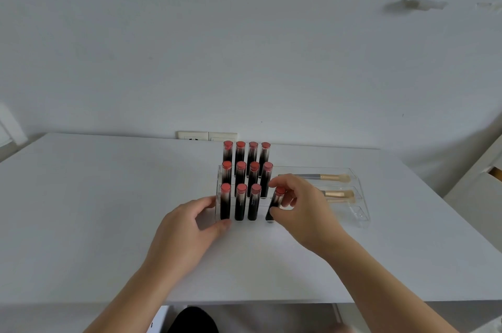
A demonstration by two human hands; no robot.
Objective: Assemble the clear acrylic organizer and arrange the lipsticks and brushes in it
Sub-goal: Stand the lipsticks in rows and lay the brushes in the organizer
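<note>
A white table (108, 210) stands against a plain white wall (244, 47) with two sockets (207, 136).

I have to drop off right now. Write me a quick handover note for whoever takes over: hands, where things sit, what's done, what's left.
Left hand: holds the front left corner of the clear organizer, steadying it.
Right hand: pinches the twelfth lipstick, tilted, at the front row's right slot.
Done: eleven lipsticks stand upright in three stepped rows; brushes lie in the clear tray section on the right.
Left: set the held lipstick upright in its slot, then let go. Whether more items wait out of view cannot be told.
</note>
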